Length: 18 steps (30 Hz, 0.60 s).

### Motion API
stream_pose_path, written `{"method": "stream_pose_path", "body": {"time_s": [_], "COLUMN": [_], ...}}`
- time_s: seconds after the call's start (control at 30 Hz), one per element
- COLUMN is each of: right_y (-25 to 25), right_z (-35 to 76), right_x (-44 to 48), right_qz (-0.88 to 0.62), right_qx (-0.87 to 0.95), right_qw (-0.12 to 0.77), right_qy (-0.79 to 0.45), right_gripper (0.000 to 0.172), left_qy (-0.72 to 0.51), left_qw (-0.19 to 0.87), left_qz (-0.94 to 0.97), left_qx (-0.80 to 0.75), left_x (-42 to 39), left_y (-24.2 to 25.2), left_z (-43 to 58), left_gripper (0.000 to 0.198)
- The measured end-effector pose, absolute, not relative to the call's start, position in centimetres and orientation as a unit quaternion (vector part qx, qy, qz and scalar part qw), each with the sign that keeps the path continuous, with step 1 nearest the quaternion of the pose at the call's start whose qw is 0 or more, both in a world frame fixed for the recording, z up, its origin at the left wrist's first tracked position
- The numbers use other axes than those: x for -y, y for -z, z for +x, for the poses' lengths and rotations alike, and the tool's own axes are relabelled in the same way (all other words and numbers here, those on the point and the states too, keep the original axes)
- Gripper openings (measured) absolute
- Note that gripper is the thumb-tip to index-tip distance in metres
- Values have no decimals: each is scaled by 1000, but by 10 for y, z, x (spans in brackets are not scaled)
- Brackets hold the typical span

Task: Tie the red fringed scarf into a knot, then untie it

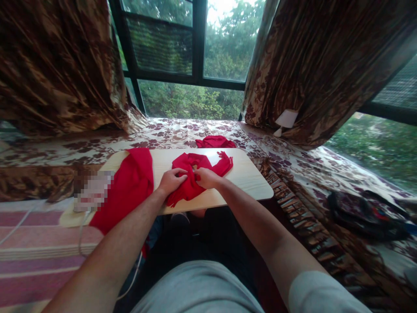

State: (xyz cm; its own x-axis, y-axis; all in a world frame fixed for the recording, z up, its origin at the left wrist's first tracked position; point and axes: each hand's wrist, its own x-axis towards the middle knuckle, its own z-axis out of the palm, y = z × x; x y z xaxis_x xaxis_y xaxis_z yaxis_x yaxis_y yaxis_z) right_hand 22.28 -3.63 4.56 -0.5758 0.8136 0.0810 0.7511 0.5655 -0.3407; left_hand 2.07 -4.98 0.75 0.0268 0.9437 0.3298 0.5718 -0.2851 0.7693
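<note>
A red scarf [189, 191] with fringed ends lies bunched in a loop on a pale wooden tabletop [250, 182]. My left hand [171, 181] is on the near left part of the loop, its thumb and fingers closing on a fold. On the right side, my right hand [207, 178] pinches the cloth close to the loop's middle, its fingertips partly hidden in the folds. One fringed end [225, 161] sticks out beyond my right hand, toward the back right.
Another red cloth [135, 187] drapes over the table's left part, beside a blurred-out object [93, 191] with a white cable. More red fabric [215, 141] lies behind the table on a flowered cover. A small lamp [286, 118] and a dark bag [365, 215] are to the right.
</note>
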Motion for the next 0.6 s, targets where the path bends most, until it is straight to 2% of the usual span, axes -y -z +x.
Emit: {"method": "stream_pose_path", "body": {"time_s": [0.13,0.3,0.6], "right_y": [-50,-52,-46], "right_z": [221,219,222], "right_x": [39,43,46], "right_qz": [-436,-453,-472], "right_qx": [892,884,856], "right_qw": [85,85,192], "right_qy": [-84,-74,-91], "right_gripper": [20,18,15], "left_qy": [-430,-437,-456], "left_qw": [228,246,256], "left_qz": [671,660,649], "left_qx": [-559,-559,-552], "left_x": [48,47,44], "left_y": [-7,-6,-4], "left_z": [19,17,15], "left_gripper": [27,25,23]}}
